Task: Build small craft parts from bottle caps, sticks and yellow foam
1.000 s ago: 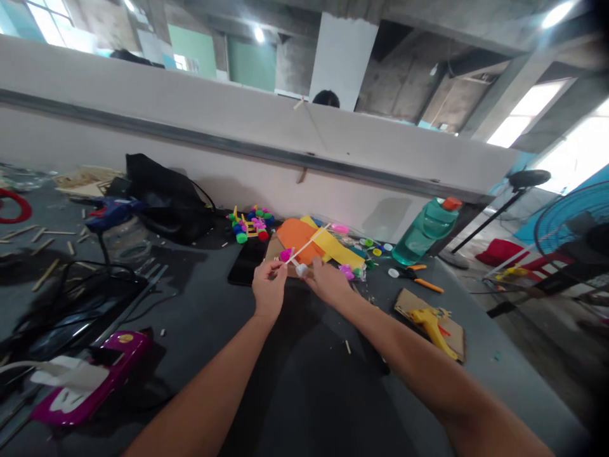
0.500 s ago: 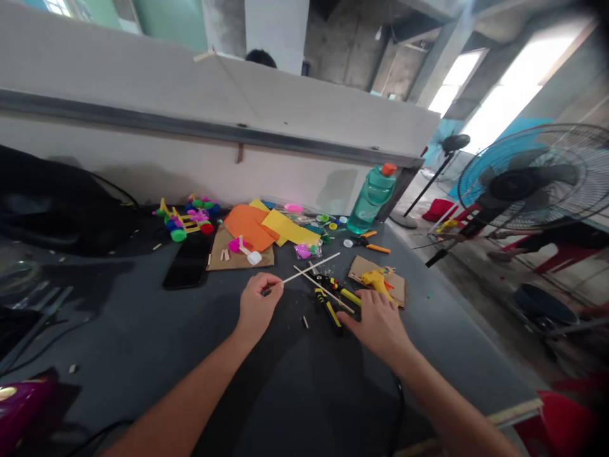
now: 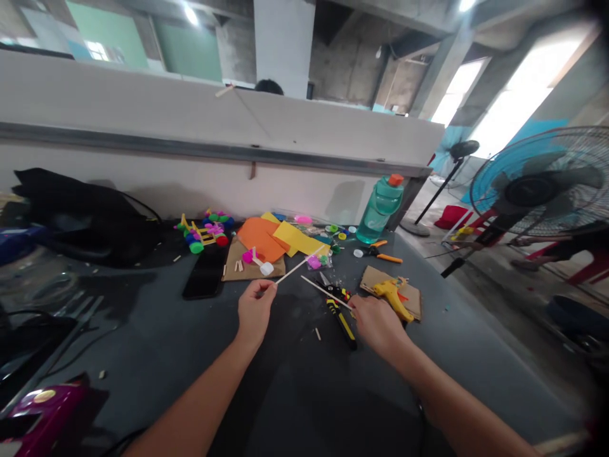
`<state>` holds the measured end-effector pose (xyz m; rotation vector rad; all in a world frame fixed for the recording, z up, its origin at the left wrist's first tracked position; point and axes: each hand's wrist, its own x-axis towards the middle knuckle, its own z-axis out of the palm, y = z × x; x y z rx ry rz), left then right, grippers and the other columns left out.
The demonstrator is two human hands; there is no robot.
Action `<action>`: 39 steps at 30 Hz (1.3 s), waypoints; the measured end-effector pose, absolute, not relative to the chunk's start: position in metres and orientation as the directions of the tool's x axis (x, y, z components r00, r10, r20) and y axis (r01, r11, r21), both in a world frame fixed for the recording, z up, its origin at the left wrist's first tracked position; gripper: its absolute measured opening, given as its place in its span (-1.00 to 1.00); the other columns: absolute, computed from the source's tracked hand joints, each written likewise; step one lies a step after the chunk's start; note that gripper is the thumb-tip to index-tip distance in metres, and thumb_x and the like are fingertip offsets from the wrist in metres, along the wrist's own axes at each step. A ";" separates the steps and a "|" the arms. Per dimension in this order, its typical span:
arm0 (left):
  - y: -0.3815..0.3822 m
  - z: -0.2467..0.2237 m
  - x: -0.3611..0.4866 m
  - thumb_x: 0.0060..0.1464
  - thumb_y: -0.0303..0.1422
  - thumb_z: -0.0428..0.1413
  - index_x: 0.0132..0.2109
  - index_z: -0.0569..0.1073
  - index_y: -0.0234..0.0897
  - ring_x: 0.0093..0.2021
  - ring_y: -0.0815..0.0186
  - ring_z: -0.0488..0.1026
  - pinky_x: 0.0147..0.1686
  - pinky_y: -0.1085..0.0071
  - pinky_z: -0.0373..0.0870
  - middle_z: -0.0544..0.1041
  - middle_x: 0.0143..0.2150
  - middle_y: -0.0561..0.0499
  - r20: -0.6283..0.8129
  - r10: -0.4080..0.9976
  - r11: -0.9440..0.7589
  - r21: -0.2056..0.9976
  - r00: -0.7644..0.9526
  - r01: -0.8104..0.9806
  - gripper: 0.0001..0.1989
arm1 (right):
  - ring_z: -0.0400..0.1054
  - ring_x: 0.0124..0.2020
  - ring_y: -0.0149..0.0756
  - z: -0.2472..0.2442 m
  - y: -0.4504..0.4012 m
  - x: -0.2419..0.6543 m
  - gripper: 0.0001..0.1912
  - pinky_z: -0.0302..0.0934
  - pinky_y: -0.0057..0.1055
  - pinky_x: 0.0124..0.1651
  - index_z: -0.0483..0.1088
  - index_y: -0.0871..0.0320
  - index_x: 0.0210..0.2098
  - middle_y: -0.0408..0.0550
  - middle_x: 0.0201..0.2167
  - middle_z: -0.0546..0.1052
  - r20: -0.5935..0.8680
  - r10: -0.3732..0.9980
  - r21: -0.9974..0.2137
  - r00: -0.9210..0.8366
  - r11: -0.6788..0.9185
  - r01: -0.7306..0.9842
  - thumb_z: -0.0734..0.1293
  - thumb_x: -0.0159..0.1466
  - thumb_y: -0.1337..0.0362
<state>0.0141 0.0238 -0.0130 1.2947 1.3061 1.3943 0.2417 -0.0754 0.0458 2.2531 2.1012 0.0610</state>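
My left hand (image 3: 255, 310) is closed, pinching a thin pale wooden stick (image 3: 297, 266) that points up and to the right. My right hand (image 3: 378, 322) has its fingers curled round the near end of a second thin wooden stick (image 3: 316, 285), which slants across the pliers. Those pliers (image 3: 333, 290) lie under and beside my right fingers, partly hidden. A black and yellow handle (image 3: 342, 324) stretches toward me below that hand. Right of it, a yellow glue gun (image 3: 394, 299) rests on a cardboard piece (image 3: 371, 277). One short stick piece (image 3: 318, 334) lies between my hands.
Orange sheet (image 3: 259, 235) and yellow sheet (image 3: 299, 240) lie on cardboard behind my left hand. A phone (image 3: 203, 274) and colourful toy (image 3: 202, 236) sit left. A green bottle (image 3: 379, 212) and orange-handled pliers (image 3: 387, 257) stand and lie back right. A fan (image 3: 528, 190) stands beyond the table.
My right hand has gone from resting spread by the pliers to closing on the second stick, whose near end has shifted slightly. The view has tilted up a little. My left hand keeps its stick.
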 end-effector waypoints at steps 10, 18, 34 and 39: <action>0.026 -0.014 0.009 -0.07 -0.20 0.14 -0.37 0.47 -0.29 -0.51 0.40 0.28 -0.51 0.52 0.16 0.41 -0.49 0.08 0.142 0.973 -0.131 0.989 -0.180 0.073 -0.77 | 0.35 -0.16 -0.16 0.064 0.026 0.271 -0.76 0.04 -0.36 -0.22 0.39 0.19 -0.20 0.09 -0.24 0.52 0.096 0.987 0.141 0.127 -0.139 0.980 0.16 0.20 0.47; 0.027 -0.010 0.011 -0.05 -0.26 0.13 -0.42 0.47 -0.28 -0.49 0.39 0.28 -0.47 0.50 0.19 0.40 -0.52 0.10 0.169 0.969 -0.145 0.979 -0.182 0.142 -0.84 | 0.31 -0.11 -0.19 0.052 0.060 0.297 -0.76 0.03 -0.35 -0.14 0.44 0.16 -0.22 0.06 -0.23 0.52 0.050 0.993 0.137 0.108 -0.114 0.984 0.16 0.23 0.44; 0.026 -0.012 0.013 -0.07 -0.23 0.14 -0.40 0.47 -0.27 -0.51 0.40 0.28 -0.49 0.51 0.19 0.39 -0.53 0.11 0.142 0.979 -0.123 0.984 -0.145 0.130 -0.82 | 0.20 0.03 0.16 0.023 -0.063 0.230 -0.11 0.10 -0.08 -0.06 0.12 0.29 0.17 0.30 -0.04 0.36 -0.050 0.981 -0.079 0.185 -0.188 0.979 0.35 0.00 -0.09; 0.020 -0.007 0.016 -0.12 -0.25 0.18 -0.42 0.47 -0.29 -0.51 0.42 0.26 -0.50 0.52 0.21 0.36 -0.54 0.12 0.063 0.986 -0.064 0.998 -0.155 -0.001 -0.82 | 0.27 -0.04 0.00 0.031 -0.051 0.244 -0.42 0.16 -0.26 -0.09 0.28 0.30 -0.03 0.21 -0.11 0.39 -0.106 0.957 -0.374 0.270 -0.290 0.881 0.31 -0.04 0.22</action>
